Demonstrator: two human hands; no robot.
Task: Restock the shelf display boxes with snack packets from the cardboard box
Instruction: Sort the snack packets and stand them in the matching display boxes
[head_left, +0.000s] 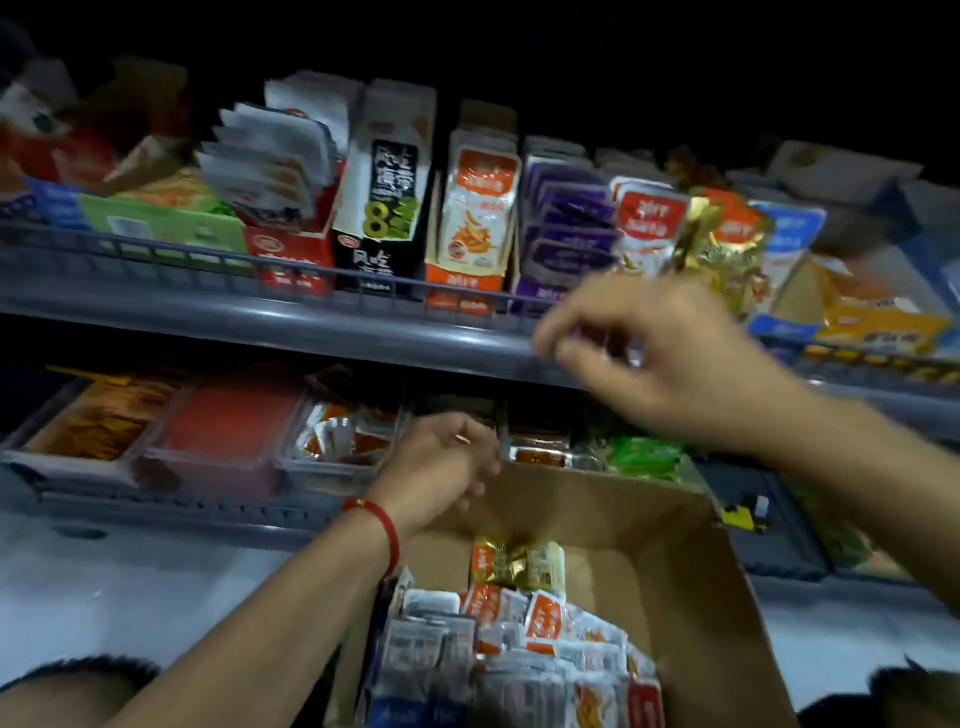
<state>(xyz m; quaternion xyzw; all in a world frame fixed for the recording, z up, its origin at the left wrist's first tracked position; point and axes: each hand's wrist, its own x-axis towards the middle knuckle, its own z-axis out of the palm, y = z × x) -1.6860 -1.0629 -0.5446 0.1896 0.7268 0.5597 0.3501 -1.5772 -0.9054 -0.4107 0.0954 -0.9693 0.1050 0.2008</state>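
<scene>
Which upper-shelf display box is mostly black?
The tall seaweed display box printed with a large green 8, standing between the red box and the orange box.

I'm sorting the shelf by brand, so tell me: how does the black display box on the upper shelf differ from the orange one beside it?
The black display box is dark with a big green "8" on its front; the orange display box is orange at the base and shows white-and-orange packets. The black display box stands taller than the orange display box. Both stand upright side by side behind the shelf rail.
</scene>
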